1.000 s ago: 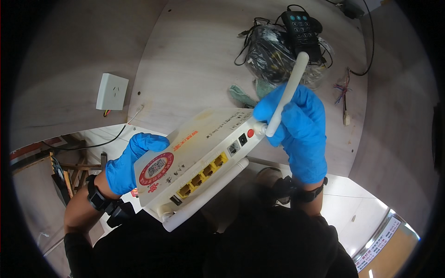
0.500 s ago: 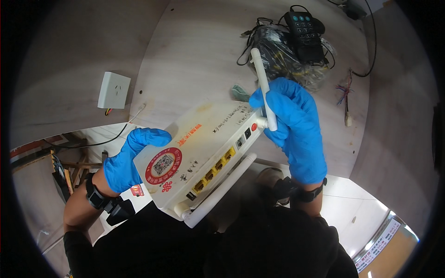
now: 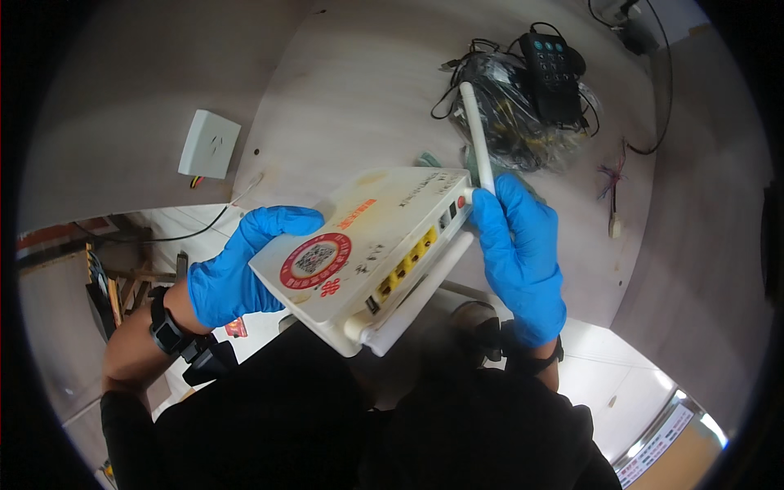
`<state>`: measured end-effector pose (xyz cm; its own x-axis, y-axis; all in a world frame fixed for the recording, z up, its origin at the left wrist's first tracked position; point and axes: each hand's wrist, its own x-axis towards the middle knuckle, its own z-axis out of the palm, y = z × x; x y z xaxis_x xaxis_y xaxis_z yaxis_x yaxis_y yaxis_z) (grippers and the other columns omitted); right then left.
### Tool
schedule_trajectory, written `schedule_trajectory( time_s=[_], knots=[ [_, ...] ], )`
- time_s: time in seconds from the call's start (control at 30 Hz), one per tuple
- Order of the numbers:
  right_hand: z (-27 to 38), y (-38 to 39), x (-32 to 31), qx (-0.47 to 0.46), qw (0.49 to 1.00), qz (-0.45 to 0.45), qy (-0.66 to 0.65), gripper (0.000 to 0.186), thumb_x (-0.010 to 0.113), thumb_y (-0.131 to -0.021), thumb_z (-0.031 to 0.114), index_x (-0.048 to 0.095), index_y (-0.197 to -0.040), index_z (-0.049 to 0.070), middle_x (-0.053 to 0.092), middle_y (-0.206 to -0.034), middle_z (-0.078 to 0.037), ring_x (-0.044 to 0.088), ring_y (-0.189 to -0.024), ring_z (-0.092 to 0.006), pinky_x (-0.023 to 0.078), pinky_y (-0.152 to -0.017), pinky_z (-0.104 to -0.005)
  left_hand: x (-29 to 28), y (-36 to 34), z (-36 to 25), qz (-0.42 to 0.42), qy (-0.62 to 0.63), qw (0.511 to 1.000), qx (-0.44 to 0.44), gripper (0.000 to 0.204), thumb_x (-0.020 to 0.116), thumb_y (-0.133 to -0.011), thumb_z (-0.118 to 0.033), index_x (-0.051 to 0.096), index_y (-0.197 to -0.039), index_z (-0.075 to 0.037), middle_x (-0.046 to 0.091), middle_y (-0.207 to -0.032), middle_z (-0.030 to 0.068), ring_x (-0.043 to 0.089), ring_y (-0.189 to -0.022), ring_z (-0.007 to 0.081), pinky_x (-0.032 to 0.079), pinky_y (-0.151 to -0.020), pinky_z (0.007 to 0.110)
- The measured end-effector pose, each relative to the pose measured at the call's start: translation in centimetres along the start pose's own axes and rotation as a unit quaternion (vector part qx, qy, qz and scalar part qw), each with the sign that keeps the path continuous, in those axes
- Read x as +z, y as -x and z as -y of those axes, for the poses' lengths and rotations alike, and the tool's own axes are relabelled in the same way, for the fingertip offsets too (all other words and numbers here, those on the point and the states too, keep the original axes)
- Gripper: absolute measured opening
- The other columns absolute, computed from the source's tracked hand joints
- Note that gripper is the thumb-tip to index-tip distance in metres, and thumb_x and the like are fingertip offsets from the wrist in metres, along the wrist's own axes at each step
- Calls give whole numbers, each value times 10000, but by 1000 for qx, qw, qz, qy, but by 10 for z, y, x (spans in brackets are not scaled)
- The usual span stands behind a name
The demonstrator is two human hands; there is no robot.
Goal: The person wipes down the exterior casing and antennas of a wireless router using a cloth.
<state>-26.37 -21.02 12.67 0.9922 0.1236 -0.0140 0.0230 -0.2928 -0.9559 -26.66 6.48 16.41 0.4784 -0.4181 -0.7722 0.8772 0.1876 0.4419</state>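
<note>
A white router (image 3: pixel 390 214), tilted in the air before me, has a red round sticker with a square code and a row of yellow ports along one edge. My left hand (image 3: pixel 245 263), in a blue glove, is closed round its left end, thumb on top. One white antenna (image 3: pixel 476 131) sticks up at the far right corner. The fingers of my right hand (image 3: pixel 524 260), also blue-gloved, close at the base of that antenna and hide its joint. A second white antenna (image 3: pixel 425 287) lies along the near edge, below the ports.
On the pale board beyond lie a black keypad handset (image 3: pixel 551 77) and a clear plastic bag of dark cables (image 3: pixel 510 110). A white wall socket (image 3: pixel 210 144) is at the left. Loose thin wires with a white connector (image 3: pixel 614 224) hang at the right.
My right hand has shifted down from the upright antenna's shaft to its base. The router sits slightly farther right in view, and the background has shifted too. My left hand keeps its hold.
</note>
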Motion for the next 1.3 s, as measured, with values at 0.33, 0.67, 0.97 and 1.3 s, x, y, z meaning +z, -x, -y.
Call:
schedule_trajectory(
  time_s=[0.33,0.67,0.97,1.3],
  knots=[
    [-7,1,-2,-53,995,3,81,109,551,-913,146,525,-884,44,488,-577,-125,475,-462,-236,380,-464,-330,15,-2,-4,-63,42,995,-62,493,619,-816,-262,506,-1222,-6,594,-1131,187,634,-964,232,553,-814,341],
    [1,8,-12,-75,991,54,-98,91,602,-830,80,567,-881,13,544,-718,-73,518,-614,-117,410,-570,-258,-43,-10,34,96,-39,993,58,263,578,-886,-191,536,-1086,-27,646,-963,119,648,-852,170,564,-724,295],
    [21,12,-5,-89,954,61,-279,124,570,-795,15,571,-912,-28,564,-855,-95,546,-702,-114,441,-665,-236,-25,-28,63,392,456,729,-327,745,462,-927,-414,146,-1342,117,599,-820,259,672,-744,249,607,-551,317],
    [24,14,6,-86,924,59,-368,98,563,-869,36,536,-942,-23,586,-854,-89,521,-579,-76,442,-571,-200,-23,-39,83,542,479,589,-362,719,380,-955,-420,86,-1374,85,560,-878,257,629,-901,249,610,-567,288]
  ],
)
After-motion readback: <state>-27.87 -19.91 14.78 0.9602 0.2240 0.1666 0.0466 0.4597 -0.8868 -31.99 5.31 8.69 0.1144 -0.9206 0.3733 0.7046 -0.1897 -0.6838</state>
